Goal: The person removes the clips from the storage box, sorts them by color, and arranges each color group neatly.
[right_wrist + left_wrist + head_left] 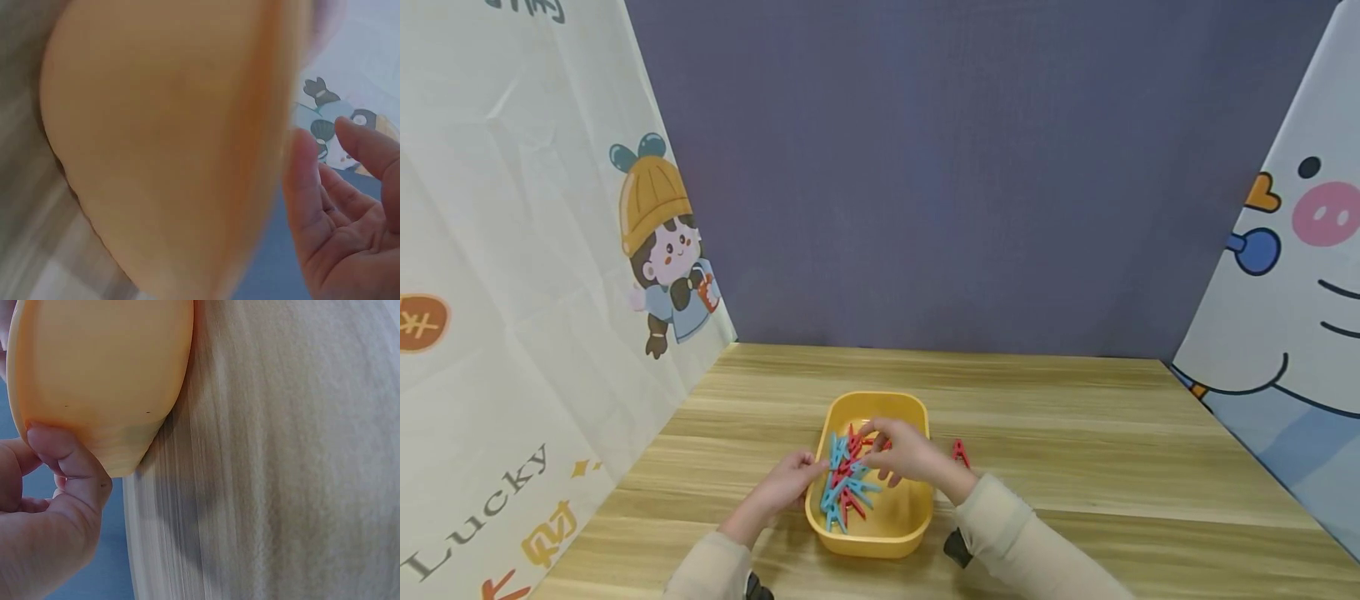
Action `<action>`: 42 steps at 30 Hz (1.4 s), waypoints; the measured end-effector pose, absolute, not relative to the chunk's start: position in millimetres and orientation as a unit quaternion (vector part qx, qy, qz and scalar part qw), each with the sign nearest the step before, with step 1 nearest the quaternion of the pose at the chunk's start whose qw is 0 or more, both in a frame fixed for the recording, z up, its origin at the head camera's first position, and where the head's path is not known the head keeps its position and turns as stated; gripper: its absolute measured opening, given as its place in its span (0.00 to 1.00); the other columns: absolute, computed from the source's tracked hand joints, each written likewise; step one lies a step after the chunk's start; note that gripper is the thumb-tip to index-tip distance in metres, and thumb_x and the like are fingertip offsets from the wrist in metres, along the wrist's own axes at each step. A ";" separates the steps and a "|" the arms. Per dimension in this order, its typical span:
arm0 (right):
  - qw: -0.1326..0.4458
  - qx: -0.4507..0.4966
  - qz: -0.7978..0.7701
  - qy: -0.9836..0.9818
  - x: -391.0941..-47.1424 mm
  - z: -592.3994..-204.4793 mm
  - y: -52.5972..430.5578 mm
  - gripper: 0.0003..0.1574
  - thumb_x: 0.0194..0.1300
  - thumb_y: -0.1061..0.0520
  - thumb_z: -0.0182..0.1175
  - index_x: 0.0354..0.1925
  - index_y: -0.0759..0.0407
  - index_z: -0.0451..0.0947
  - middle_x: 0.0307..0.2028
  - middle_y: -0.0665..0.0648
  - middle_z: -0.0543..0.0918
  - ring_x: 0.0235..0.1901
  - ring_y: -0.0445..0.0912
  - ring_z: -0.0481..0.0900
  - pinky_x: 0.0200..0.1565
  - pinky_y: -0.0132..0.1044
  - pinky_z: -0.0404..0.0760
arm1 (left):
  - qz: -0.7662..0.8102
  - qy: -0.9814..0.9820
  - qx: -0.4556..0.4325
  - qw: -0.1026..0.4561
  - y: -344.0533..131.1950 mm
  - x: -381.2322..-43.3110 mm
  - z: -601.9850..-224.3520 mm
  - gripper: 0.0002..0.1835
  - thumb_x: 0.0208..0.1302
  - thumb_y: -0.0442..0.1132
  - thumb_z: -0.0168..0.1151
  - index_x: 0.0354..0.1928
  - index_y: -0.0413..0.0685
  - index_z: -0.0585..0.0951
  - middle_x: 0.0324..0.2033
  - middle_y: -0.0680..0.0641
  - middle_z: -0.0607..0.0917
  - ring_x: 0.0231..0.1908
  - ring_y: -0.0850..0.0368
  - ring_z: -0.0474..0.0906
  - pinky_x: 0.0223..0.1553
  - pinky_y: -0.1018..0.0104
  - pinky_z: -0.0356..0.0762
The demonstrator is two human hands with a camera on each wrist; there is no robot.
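Note:
A yellow plastic bin [891, 537] stands on the wooden table with several red and light-blue clothespins in it, heaped along its left side. My left hand [790, 479] grips the bin's left rim; in the left wrist view, the fingers [81, 472] bend over the edge of the bin wall. Over the inside of the bin hovers my right hand [906, 450], its thumb and fingers apart and close above the pile. Nothing shows between the right fingers [306, 187] in the right wrist view. Part of the pile is hidden beneath that hand.
A single red clothespin [959, 452] lies on the wooden table [1075, 467] just right of the bin, beside my right wrist. A dark blue-grey panel [925, 208] rises behind the table, and printed white sheets hang at left and right.

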State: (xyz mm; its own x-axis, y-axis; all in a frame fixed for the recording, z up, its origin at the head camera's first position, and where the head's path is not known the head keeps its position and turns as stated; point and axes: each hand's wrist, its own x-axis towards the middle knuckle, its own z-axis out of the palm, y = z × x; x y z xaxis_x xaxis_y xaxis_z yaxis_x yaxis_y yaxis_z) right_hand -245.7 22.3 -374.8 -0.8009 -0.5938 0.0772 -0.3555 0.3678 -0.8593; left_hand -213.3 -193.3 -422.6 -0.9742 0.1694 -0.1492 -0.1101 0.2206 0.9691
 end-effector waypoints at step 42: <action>0.108 -0.277 -0.277 0.914 -224.9 -416.0 -14.0 0.17 0.52 0.55 0.67 0.15 0.53 0.70 0.08 0.45 0.68 0.10 0.37 0.64 0.15 0.29 0.62 | 0.622 0.777 0.004 0.100 -193.0 -213.5 -424.7 0.13 0.68 0.42 0.51 0.36 0.37 0.65 0.28 0.45 0.70 0.25 0.57 0.70 0.23 0.67 0.73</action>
State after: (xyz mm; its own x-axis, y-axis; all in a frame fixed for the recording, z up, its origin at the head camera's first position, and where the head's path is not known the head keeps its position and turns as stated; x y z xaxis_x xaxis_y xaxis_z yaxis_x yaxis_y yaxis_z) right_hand -224.9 -14.0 -416.0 -0.8235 -0.5655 -0.0447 -0.4456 0.6937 -0.5659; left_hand -213.5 -193.0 -424.7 -0.9800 0.1299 -0.1506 -0.1184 0.2274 0.9666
